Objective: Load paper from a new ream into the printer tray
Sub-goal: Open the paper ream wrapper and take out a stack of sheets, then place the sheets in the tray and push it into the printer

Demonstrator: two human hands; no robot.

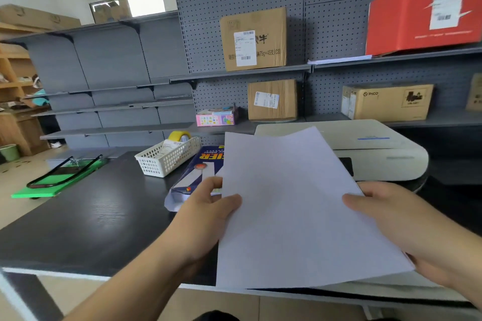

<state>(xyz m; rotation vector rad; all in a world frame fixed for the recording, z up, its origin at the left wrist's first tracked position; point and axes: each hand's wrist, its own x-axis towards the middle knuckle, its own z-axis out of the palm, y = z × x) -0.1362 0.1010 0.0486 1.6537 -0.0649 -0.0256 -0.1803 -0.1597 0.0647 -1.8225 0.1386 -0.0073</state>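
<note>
Paper stack [294, 211] was held above the counter [86, 216], before the printer [378, 148] | left hand [206, 214] grip pinched its left edge | right hand [396, 219] grip clamped its right edge | opened ream [198, 172] (blue wrapper) lay behind.

A: On the dark tabletop [86, 219] we see a white slotted basket [167, 157] with a yellow tape roll [179, 136] standing in it.

B: And at the far left edge we see a green board [61, 180].

A: On the grey shelves [242, 70] we count three brown boxes [254, 39], a red box [423, 12] top right, and a pink box [216, 118].
</note>
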